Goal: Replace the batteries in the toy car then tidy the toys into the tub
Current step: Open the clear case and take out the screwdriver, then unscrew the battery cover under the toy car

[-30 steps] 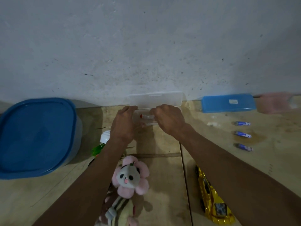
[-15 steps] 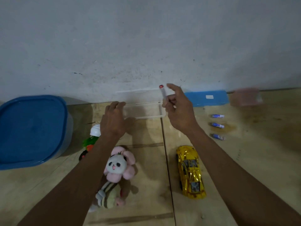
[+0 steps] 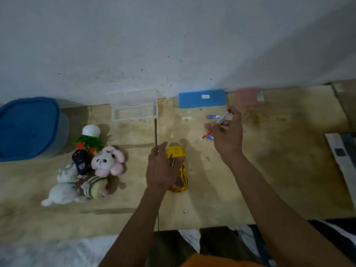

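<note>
Now left hand [image 3: 160, 168] on yellow car [image 3: 178, 166]; right hand [image 3: 228, 133] pinches screwdriver [image 3: 215, 124].

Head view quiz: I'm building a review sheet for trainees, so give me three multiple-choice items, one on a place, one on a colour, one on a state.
1. Where is the left hand?
A. on the yellow toy car
B. on the blue-lidded tub
C. in the clear plastic box

2. What colour is the flat case by the wall?
A. green
B. blue
C. black

3. How is the clear plastic box?
A. shut
B. upside down
C. open, lid up

Answers:
1 A, the hand rests over the car.
2 B, it is plainly blue.
3 C, the lid leans against the wall.
</note>
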The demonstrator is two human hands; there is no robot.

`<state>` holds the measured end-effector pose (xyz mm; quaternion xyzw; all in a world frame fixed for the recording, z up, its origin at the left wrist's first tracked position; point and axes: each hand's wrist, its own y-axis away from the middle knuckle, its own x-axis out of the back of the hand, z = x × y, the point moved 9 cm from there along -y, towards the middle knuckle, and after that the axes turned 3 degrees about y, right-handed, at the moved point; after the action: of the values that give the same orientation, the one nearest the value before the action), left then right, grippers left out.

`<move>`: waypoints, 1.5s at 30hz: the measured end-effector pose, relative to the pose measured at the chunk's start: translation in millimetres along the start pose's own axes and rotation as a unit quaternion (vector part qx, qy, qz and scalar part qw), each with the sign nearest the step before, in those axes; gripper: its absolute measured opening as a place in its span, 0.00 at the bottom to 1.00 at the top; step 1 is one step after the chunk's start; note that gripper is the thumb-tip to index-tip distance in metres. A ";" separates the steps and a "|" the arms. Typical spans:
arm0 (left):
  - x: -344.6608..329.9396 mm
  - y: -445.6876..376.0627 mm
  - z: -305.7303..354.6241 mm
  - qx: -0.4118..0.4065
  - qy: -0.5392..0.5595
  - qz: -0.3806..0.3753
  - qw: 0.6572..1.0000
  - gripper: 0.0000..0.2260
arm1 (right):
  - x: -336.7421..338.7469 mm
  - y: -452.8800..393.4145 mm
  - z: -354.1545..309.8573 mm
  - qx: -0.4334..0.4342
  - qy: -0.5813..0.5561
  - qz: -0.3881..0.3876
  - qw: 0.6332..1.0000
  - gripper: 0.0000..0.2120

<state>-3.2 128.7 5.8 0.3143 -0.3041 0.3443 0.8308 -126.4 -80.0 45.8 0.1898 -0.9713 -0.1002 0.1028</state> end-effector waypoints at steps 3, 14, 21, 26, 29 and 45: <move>-29.5 27.8 -0.2 0.059 -0.033 0.003 0.998 0.39 | 18.7 7.7 12.9 -0.013 0.003 -0.008 1.000 0.29; -56.6 34.9 2.2 0.096 -0.081 0.008 0.992 0.36 | 41.3 28.8 52.6 -0.098 0.004 -0.031 0.995 0.31; -27.8 48.1 23.1 -0.027 0.148 0.038 0.988 0.36 | 53.0 42.2 36.2 -0.095 -0.004 -0.038 0.995 0.30; -1.4 68.0 25.5 0.013 0.438 -0.018 0.899 0.32 | 58.0 54.4 9.4 -0.074 -0.018 -0.019 0.997 0.30; 15.4 79.2 36.4 0.018 0.561 -0.063 0.825 0.33 | 50.8 67.8 -9.4 -0.057 -0.026 -0.028 0.998 0.31; 84.7 103.7 38.0 -0.069 0.535 -0.123 0.833 0.38 | 23.1 140.6 -101.2 0.043 -0.045 -0.001 0.998 0.29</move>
<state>-44.4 191.8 122.8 0.0578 0.2057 0.3315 0.9190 -172.2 22.9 179.4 0.1907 -0.9781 -0.0667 0.0505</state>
